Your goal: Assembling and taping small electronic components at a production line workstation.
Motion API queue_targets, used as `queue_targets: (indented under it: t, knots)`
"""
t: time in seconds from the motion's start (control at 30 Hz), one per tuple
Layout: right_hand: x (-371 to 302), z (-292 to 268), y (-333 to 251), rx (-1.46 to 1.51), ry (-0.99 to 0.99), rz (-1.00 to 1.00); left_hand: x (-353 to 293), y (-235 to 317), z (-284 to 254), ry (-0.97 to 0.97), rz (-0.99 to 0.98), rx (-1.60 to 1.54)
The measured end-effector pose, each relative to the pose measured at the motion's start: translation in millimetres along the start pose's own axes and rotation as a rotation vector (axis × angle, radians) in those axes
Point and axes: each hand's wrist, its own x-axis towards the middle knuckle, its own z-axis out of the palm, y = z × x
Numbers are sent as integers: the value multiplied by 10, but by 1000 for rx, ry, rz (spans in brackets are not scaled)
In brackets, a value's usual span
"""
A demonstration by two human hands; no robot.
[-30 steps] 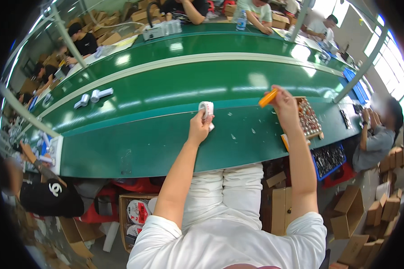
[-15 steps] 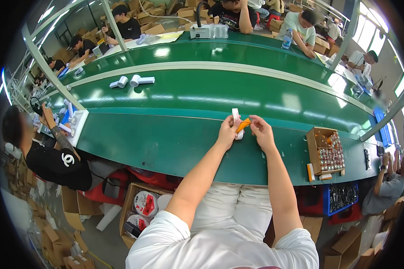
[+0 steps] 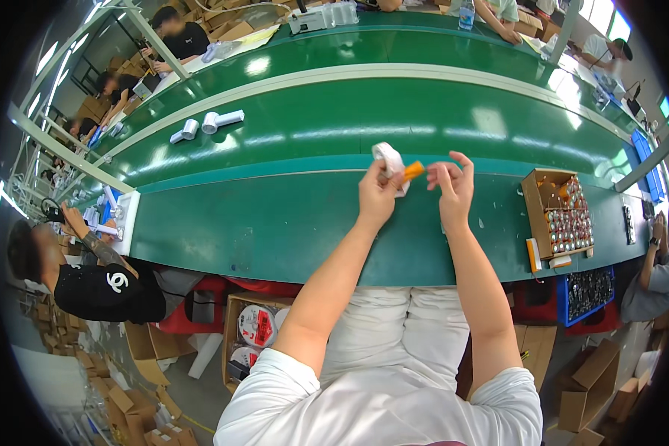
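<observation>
Over the green table, my left hand is closed around a white ring-shaped roll, which looks like a roll of tape. The same hand also holds a small orange battery, its end sticking out toward the right. Close by, my right hand is raised with its fingers apart and nothing visible in them. Motion blurs the fingertips and the battery somewhat. On the right part of the table stands a cardboard box with several batteries upright in it.
Orange-and-white pieces lie beside the box. Below the table edge at right is a blue crate of small black parts. Two white handheld devices lie on the green conveyor. A co-worker sits at left; others work across.
My right hand has drawn away from the orange battery and opened its fingers. The white roll has turned in my left hand so its ring shape shows. The view has shifted.
</observation>
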Motion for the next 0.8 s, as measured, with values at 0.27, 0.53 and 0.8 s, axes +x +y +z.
queue_targets:
  t: [0.27,0.53,0.8]
  knots:
    - [-118,46,288,-287,-150,287,-26,-98,24,-30,32,117]
    - [-56,-3,103,-131,-4,187,14,-119,-5,-114,-23,209]
    - [-75,29,17,-664,-49,79,-51,69,164,-145,-58,-103]
